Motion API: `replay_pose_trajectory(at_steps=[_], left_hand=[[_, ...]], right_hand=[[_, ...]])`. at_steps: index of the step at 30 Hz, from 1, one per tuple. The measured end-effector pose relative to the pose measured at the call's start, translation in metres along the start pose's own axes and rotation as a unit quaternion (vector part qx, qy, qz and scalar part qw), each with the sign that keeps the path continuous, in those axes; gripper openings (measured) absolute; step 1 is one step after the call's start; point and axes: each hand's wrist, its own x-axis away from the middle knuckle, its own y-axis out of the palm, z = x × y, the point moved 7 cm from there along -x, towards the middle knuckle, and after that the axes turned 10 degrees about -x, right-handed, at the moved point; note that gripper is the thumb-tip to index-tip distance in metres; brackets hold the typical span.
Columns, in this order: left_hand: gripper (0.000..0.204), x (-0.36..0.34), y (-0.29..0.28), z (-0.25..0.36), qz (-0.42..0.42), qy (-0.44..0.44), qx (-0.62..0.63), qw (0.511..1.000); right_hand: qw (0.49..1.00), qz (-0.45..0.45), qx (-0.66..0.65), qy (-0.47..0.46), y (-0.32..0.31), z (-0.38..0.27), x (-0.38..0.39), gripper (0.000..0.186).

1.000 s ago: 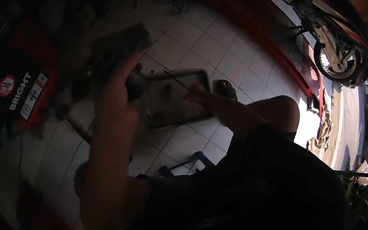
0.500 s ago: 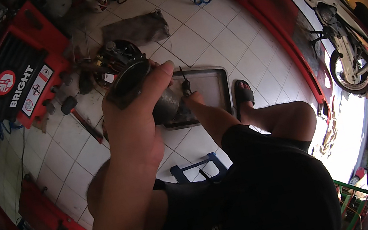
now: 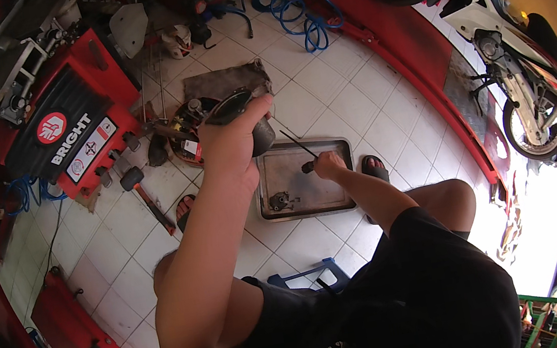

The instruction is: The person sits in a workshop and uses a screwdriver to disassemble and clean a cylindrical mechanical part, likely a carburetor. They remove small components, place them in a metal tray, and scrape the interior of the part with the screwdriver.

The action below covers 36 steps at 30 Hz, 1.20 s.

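My left hand (image 3: 233,137) grips a dark, round metal housing (image 3: 262,136), thumb over its open rim; what is inside the rim cannot be made out. In my right hand (image 3: 329,164) is a screwdriver (image 3: 297,142), its thin shaft pointing up and to the left, apart from the housing. Both hands are over a shallow metal tray (image 3: 327,194) on the floor. A small dark metal part (image 3: 280,201) lies in the tray's near left corner with little pieces beside it.
Left of the tray lies a hammer (image 3: 148,201). Beyond the housing stand a round container of tools (image 3: 187,151) and a dark cloth (image 3: 221,83). A blue stool (image 3: 332,269) is close to me. Red lift rails (image 3: 417,75) and a motorcycle (image 3: 521,94) are at right; a blue hose (image 3: 312,26) coils behind.
The housing and my left hand now appear smaller and farther from the camera. My right hand with the screwdriver has shifted right, away from the housing. The view has shifted, uncovering the small part in the tray.
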Motion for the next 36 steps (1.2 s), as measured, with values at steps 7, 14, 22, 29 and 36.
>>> replay_pose_trajectory(at_steps=[7, 14, 22, 29, 36], left_hand=[[0.025, 0.009, 0.017, 0.015, -0.007, 0.109, -0.154, 0.982], [0.023, 0.023, 0.044, 0.027, -0.035, 0.384, -0.371, 0.845], [0.047, 0.043, 0.075, -0.018, -0.097, 0.409, -0.507, 0.753], [0.046, 0.044, 0.088, -0.055, -0.166, 0.305, -0.501, 0.793], [0.044, 0.046, 0.091, -0.068, -0.181, 0.252, -0.493, 0.813]], right_hand=[[0.931, 0.150, 0.093, -0.320, -0.165, -0.065, 0.072, 0.026], [0.775, 0.436, -0.078, -0.451, -0.331, -0.104, 0.199, 0.023], [0.765, 0.355, -0.191, -0.503, -0.346, -0.098, 0.235, 0.022], [0.748, 0.240, -0.261, -0.562, -0.325, -0.109, 0.243, 0.024], [0.730, 0.224, -0.250, -0.595, -0.310, -0.117, 0.253, 0.023]])
